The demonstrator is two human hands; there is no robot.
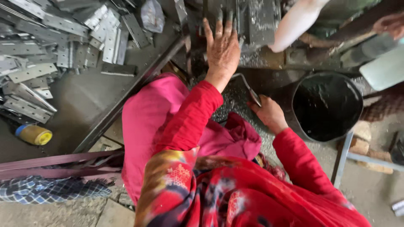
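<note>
Gripping bent handle (246,86), right hand (269,114).

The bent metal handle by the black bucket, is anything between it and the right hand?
No. The right hand is already closed around the lower end of the bent metal handle, with nothing between them. The left hand lies flat on the machine above.

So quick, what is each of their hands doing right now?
Left hand: open, fingers spread, flat on the metal machine.
Right hand: closed around a bent metal handle.
</note>
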